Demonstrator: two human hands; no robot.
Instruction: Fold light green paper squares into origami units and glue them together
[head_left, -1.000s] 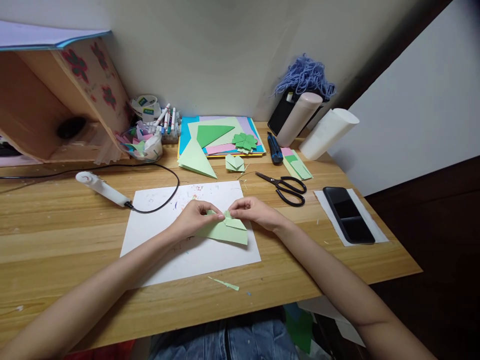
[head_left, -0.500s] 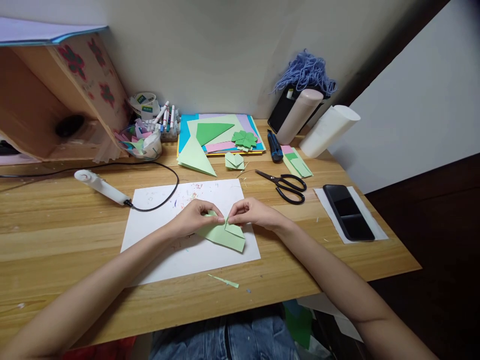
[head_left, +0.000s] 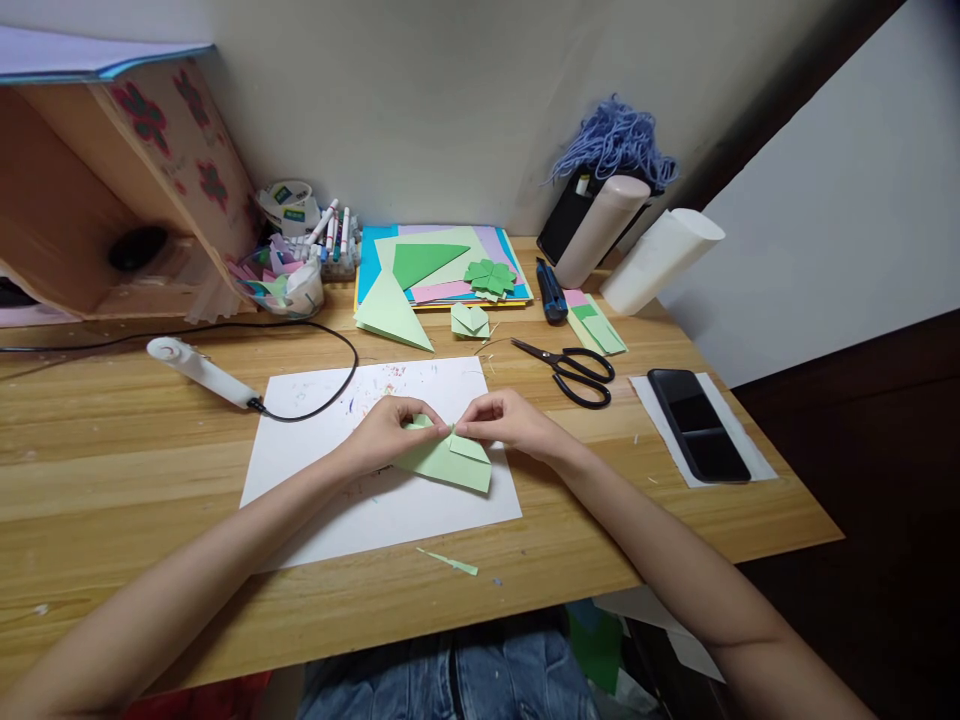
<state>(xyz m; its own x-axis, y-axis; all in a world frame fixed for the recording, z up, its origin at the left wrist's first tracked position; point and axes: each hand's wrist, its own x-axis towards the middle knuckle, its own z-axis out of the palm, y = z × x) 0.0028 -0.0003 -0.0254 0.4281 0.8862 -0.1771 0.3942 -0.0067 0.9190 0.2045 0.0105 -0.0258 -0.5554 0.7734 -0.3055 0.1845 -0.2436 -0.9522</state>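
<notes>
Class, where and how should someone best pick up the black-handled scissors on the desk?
Probably by the handle loops, coming from the person's right: the scissors lie flat, loops rightward, with their pointed blades facing left.

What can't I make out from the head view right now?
All in the head view:
Folded paper: part of its upper edge is hidden by the left hand and right hand.
Cord: far end cut off by the left edge.
Box: left part cut off by the same edge.
White sheet: marks too small to read.
</notes>
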